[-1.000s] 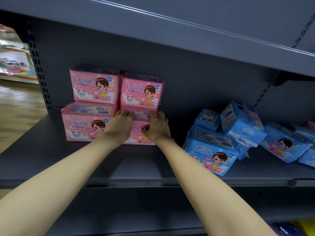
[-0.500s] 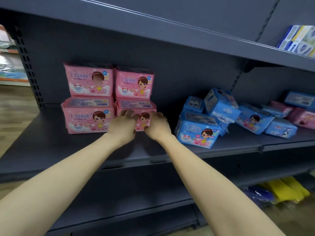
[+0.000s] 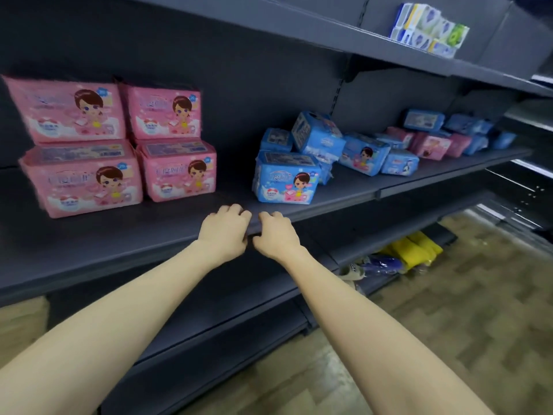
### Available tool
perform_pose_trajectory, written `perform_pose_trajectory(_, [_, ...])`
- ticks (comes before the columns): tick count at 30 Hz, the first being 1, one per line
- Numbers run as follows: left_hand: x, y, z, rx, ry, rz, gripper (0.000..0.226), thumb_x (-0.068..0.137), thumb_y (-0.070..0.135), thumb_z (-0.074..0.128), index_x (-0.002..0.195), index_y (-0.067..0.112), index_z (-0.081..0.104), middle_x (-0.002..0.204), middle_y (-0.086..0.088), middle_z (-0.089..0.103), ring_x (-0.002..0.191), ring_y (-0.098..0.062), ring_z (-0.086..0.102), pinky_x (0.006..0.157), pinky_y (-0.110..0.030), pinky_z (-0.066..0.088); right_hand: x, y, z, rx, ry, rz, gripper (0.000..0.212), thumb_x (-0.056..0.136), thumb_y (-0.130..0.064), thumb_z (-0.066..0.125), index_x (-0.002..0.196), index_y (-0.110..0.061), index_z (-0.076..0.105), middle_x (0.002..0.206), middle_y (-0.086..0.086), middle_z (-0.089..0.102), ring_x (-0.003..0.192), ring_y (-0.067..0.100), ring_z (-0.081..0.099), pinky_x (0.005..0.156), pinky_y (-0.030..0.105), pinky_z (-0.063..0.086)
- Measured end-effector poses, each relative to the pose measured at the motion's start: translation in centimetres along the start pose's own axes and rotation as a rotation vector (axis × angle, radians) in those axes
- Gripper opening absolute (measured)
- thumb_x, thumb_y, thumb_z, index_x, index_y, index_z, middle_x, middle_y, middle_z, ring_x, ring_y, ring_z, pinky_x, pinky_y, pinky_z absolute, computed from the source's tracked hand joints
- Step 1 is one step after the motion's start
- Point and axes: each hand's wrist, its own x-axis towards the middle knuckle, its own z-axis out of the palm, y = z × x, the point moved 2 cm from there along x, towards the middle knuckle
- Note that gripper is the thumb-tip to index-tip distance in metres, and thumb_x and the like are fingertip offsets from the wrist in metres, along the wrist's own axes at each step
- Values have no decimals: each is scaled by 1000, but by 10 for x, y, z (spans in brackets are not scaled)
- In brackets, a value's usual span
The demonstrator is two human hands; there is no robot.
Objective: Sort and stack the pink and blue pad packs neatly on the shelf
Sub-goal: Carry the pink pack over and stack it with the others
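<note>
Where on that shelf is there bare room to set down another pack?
Bare shelf lies between the pink stack and the front blue pack, and along the front edge before them. Further right, the loose packs lie crowded together.

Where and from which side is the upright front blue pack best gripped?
Probably from the front: grip the front blue pack by its left and right ends. It stands upright, face forward; its left end is free, its right crowded by other blue packs.

Pink packs (image 3: 80, 181) stacked left; blue packs (image 3: 287, 178) jumbled
</note>
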Motion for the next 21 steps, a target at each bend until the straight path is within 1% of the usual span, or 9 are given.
perform_pose_trajectory(3, [4,27,13,6,-42,68,43,89,24,51,129,14,44,131,-7,45,120,-27,43,88,-36,42,-16,34,1,-12,-21,102,50,88,-19,55,134,-10,40,131,16,43,121,34,40,90,38,42])
perform_pose_trajectory(7, [15,64,31,1,-99,149,45,89,25,51,132,14,43,132,-7,45,122,-26,43,92,-36,41,-36,82,-2,-6,-28,227,50,88,-20,55,135,-11,40,132,16,42,121,34,40,91,38,42])
perform_pose_trajectory(13, [39,130,52,3,-161,271,44,89,22,50,131,14,42,131,-7,45,120,-27,44,85,-35,43,-63,161,-14,-8,11,383,44,89,-20,53,130,-10,42,128,16,43,120,36,41,91,38,40])
perform_pose_trajectory(17, [58,182,62,10,-161,369,40,89,23,50,128,13,44,127,-7,47,115,-27,46,79,-34,42,-76,214,-24,0,36,470,40,90,-21,53,127,-10,44,126,17,45,119,37,42,94,38,39])
perform_pose_trajectory(21, [80,237,68,10,-151,447,38,90,23,48,127,14,44,125,-5,47,114,-26,46,79,-33,42,-84,264,-39,17,63,540,37,87,-18,52,122,-7,46,124,19,46,117,37,43,92,38,41])
